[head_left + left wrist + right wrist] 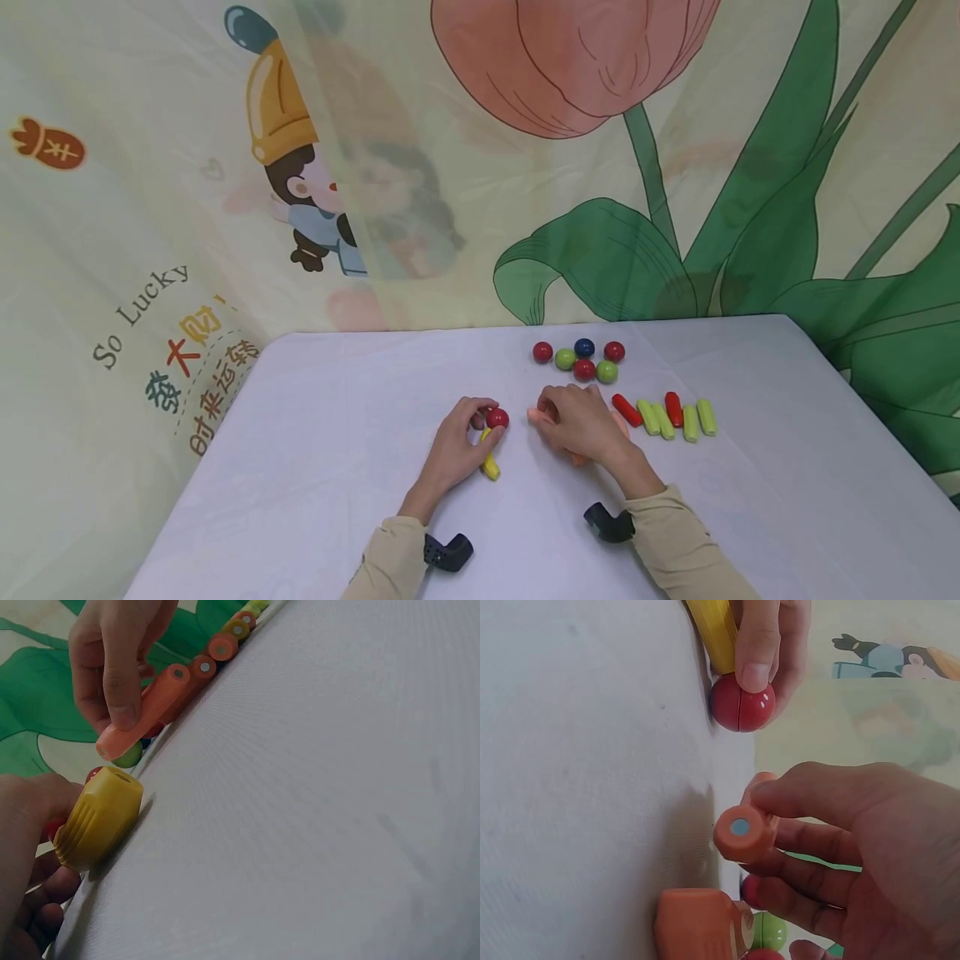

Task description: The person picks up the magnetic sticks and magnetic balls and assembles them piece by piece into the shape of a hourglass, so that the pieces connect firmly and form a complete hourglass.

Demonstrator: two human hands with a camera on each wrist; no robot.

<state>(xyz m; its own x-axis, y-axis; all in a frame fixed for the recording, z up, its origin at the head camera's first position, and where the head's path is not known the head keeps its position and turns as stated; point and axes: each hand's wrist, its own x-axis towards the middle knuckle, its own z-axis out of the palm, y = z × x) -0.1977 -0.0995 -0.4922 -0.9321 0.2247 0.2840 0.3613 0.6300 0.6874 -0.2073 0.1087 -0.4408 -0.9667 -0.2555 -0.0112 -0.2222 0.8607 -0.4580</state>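
- On the white table (337, 467), my left hand (457, 446) pinches a red ball (497, 418) onto a yellow stick (490, 465).
- My right hand (577, 425) grips an orange stick (744, 832), not joined yet.
- Many balls (584, 360) and sticks (667, 417) wait.

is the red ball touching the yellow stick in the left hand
Touching. In the right wrist view the red ball sits directly against the end of the yellow stick, no gap, under the left hand.

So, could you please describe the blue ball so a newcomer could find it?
On the white table, find the cluster of six balls at the far edge. The blue ball sits at the back, between two red ones; it is the only blue one.
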